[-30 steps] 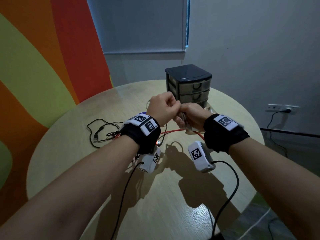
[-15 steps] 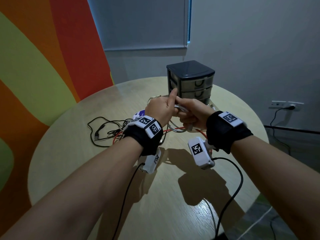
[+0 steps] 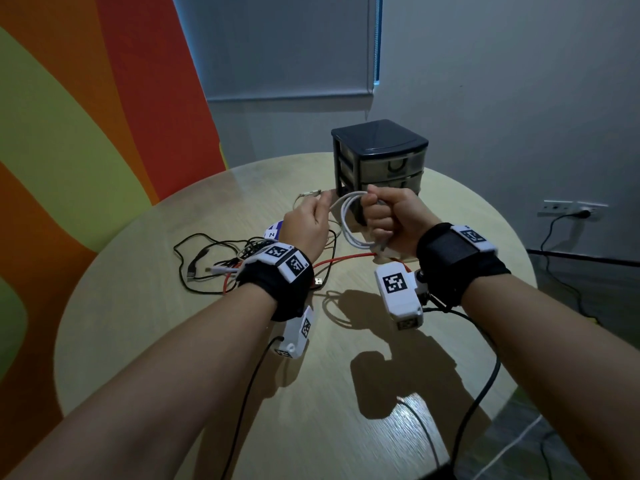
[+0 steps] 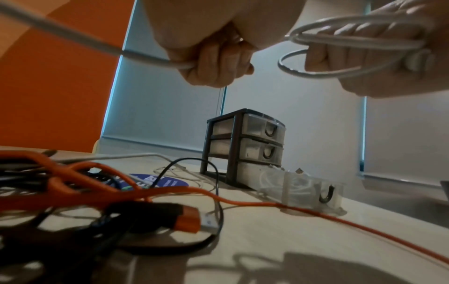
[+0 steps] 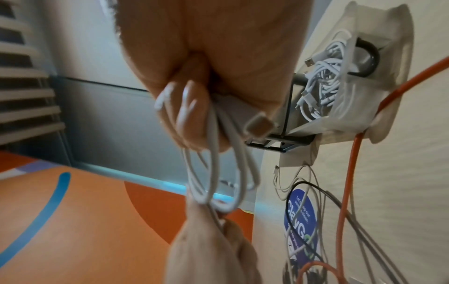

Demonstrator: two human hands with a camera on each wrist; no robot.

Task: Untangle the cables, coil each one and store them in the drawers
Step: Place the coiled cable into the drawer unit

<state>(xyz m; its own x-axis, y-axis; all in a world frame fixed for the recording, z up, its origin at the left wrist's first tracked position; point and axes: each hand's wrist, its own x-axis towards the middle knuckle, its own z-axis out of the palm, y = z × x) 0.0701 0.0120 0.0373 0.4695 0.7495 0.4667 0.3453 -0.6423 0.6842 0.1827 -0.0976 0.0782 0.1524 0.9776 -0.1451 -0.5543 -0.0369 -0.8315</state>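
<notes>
Overhead, white cable (image 3: 348, 221) in loose loops, right hand (image 3: 391, 220) fisted round them, left hand (image 3: 306, 225) pinching its tail.

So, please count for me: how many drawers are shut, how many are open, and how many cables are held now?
shut drawers: 2
open drawer: 1
held white cable: 1
Total: 4
</notes>
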